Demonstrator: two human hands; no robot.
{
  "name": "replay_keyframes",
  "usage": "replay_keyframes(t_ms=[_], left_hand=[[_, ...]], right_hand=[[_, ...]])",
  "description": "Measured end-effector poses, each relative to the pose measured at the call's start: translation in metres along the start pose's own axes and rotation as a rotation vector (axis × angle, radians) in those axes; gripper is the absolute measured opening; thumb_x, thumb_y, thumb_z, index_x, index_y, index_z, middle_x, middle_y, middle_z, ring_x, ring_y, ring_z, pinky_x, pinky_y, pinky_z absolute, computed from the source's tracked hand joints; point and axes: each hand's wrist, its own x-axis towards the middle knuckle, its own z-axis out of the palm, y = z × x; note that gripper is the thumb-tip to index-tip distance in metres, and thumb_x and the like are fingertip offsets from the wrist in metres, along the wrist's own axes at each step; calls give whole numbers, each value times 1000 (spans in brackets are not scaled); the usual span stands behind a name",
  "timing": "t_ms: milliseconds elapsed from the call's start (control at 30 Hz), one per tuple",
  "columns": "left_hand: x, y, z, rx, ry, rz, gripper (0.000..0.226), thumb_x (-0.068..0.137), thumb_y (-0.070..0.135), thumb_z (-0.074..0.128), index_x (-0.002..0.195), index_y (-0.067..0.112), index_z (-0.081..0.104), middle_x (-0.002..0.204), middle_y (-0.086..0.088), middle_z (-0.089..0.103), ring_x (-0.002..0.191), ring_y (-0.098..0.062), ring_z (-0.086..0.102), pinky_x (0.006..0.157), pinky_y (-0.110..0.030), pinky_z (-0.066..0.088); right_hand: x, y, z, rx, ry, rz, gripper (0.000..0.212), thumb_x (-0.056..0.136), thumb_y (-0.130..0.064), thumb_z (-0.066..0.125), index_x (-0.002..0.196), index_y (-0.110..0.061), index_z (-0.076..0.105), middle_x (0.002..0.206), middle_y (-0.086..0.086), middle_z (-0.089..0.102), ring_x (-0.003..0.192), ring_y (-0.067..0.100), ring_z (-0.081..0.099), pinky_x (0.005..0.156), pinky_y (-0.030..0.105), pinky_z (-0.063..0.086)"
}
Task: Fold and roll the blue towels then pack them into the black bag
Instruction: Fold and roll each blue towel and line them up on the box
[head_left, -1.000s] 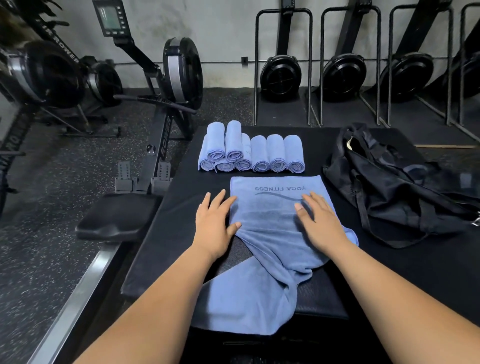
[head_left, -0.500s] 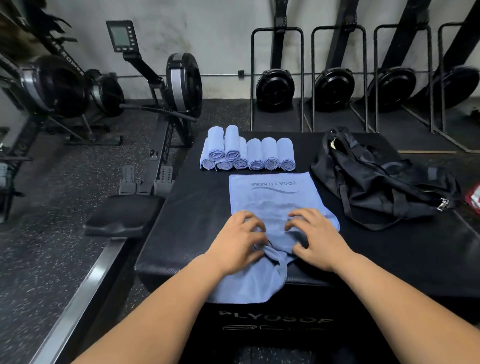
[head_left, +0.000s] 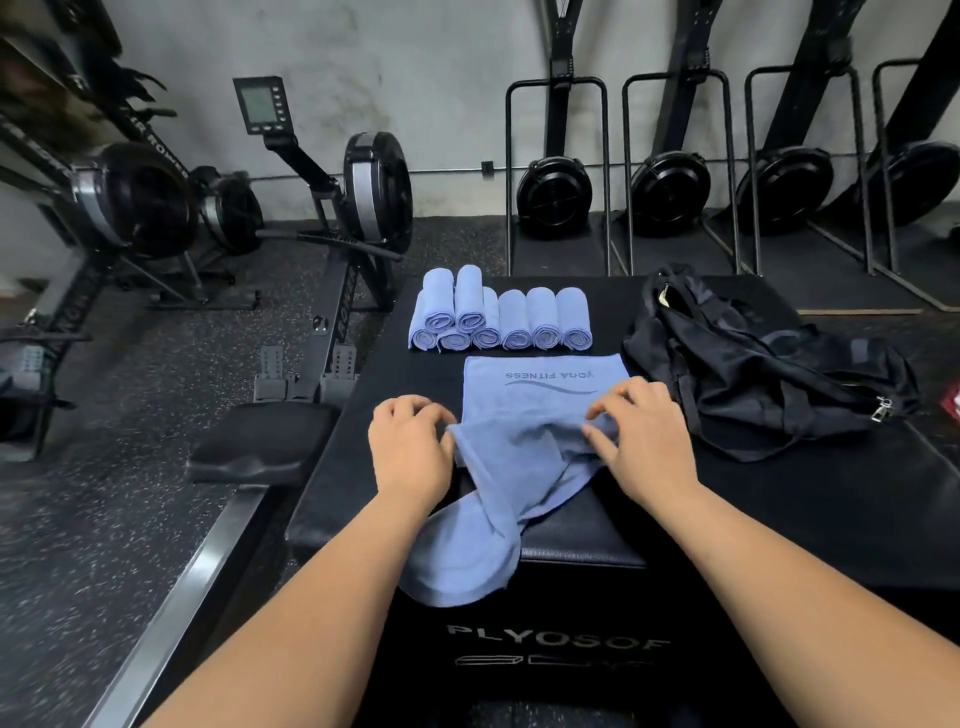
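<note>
- Blue terry, head view: the open towel lay logo-end flat on the black tabletop, with its near end spilling over the front edge.
- Half a second back both hands were huddled mid-cloth. Now they had swung apart, the left hand pinching the left edge and the right hand pinching the right.
- That looked like tugging the bunched part wide, ready for the fold.
- The rolled towels waited behind in a stacked row, not yet packed. The black bag slumped just right.
</note>
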Motion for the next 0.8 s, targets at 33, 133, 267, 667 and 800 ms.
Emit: replay_keyframes(t_ms=[33, 133, 267, 667, 800], left_hand=[[-1, -4, 0, 56, -43, -37, 25, 83, 18, 74, 104, 30, 78, 120, 1, 64, 120, -33, 48, 101, -42, 40], [-8, -8, -4, 13, -97, 69, 40, 81, 11, 69, 116, 28, 75, 131, -3, 61, 129, -34, 45, 108, -45, 38], [-23, -7, -8, -72, -194, 582, 23, 92, 46, 68, 110, 33, 76, 138, 3, 58, 135, -29, 44, 117, -40, 33], [-20, -30, -1, 69, -70, 349, 16, 85, 37, 84, 87, 23, 76, 128, -3, 65, 125, -36, 50, 108, -46, 42], [-21, -42, 6, 78, -39, 94, 19, 78, 15, 82, 92, 27, 77, 124, -7, 64, 120, -40, 50, 100, -50, 46]], right_hand=[[-2, -2, 2, -13, -40, -56, 15, 83, -42, 79, 91, -32, 70, 100, -8, 57, 99, 24, 53, 77, 41, 45], [-22, -2, 14, -43, -229, -253, 24, 85, -59, 69, 97, -38, 73, 95, -14, 60, 95, 19, 54, 74, 37, 42], [-42, -3, 25, -27, -287, -304, 28, 87, -60, 71, 107, -41, 74, 100, -18, 58, 98, 16, 51, 78, 34, 38], [-38, 38, 2, -218, -179, -262, 16, 87, -39, 78, 97, -30, 69, 97, -8, 58, 95, 25, 52, 72, 40, 42], [-32, 15, 4, -130, -263, -330, 37, 87, -54, 74, 121, -39, 71, 111, -15, 63, 103, 21, 55, 79, 39, 46]])
